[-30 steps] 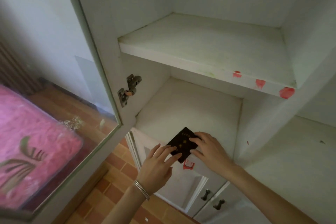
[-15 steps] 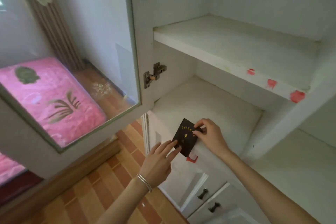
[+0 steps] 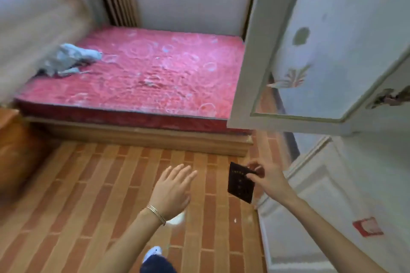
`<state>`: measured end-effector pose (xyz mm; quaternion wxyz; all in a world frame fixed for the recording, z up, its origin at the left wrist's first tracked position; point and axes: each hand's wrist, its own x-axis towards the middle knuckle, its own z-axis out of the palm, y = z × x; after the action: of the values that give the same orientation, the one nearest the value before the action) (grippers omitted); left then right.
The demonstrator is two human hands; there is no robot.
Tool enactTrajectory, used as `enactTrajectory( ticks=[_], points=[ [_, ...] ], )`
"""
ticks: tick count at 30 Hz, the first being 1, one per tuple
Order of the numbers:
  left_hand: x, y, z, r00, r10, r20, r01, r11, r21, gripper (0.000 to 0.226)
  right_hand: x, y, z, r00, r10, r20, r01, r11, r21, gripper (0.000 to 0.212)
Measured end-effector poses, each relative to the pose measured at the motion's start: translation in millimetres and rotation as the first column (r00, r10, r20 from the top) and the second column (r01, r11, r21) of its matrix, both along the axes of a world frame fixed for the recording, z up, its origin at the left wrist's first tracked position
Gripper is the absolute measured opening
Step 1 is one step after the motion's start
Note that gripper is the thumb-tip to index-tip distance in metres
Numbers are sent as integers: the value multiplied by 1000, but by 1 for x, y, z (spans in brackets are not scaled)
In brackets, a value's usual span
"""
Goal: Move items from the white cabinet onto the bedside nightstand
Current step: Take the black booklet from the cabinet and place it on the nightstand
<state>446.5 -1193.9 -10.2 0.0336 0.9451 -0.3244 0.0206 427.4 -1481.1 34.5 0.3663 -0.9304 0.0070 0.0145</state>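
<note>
With the small dark rectangular booklet (image 3: 240,182) pinched by its upper edge in the right hand (image 3: 269,180) above the brick-patterned floor (image 3: 88,184) and the left hand (image 3: 172,190) spread empty, a firmer grip would steady the carry toward the orange wooden nightstand (image 3: 13,150).

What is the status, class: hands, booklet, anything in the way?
Right hand pinching dark booklet. Left hand open, empty. Booklet out of cabinet, over tiled floor. Open cabinet door beside the path.
</note>
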Motion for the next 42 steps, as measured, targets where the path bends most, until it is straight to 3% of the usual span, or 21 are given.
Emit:
enactTrajectory(
  ticks=[7,16,22,29,36,42],
  points=[
    [-30,188,-1,922,388,-9,-388,921,26,58,80,195,-5,917,399,1,-399,916,-34,20],
    [-67,412,21,677,734,52,-735,678,0,55,131,472,8,716,697,36,-698,716,10,13],
    [-96,489,20,539,841,50,-841,541,-27,56,137,590,15,589,808,3,-808,588,35,12],
    [-89,521,-16,433,899,-61,-901,434,-9,55,172,663,-4,454,889,-51,-891,454,-11,12],
    [-6,583,-10,360,931,-51,-933,359,-33,54,260,734,-14,373,925,-64,-928,372,-36,27],
    [101,639,21,281,960,-13,-958,279,-70,54,358,810,-1,352,936,-19,-936,352,-31,15]
  ],
)
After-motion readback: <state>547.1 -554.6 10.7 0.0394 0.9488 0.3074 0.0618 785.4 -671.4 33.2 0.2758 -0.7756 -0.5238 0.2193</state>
